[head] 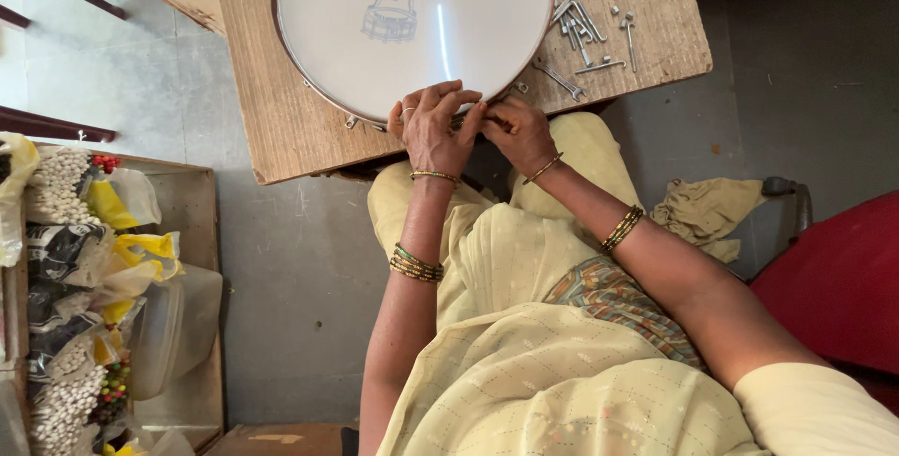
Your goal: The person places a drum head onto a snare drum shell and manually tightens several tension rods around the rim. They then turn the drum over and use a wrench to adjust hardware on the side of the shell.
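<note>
Head view: left hand (435,128) and right hand (518,130) curled tight, pinching near rim of drum (412,25) at 6 o'clock, loose bolts (588,25) at 3 o'clock on counter (281,128) within reach.

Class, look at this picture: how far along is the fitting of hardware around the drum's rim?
Done: the drum lies on the wooden board with some hooks on its near rim. In hand: left hand and right hand meet at that rim. Left: loose metal rods lie unfitted.

The drum (412,25) top is cut off by the frame's edge.
</note>
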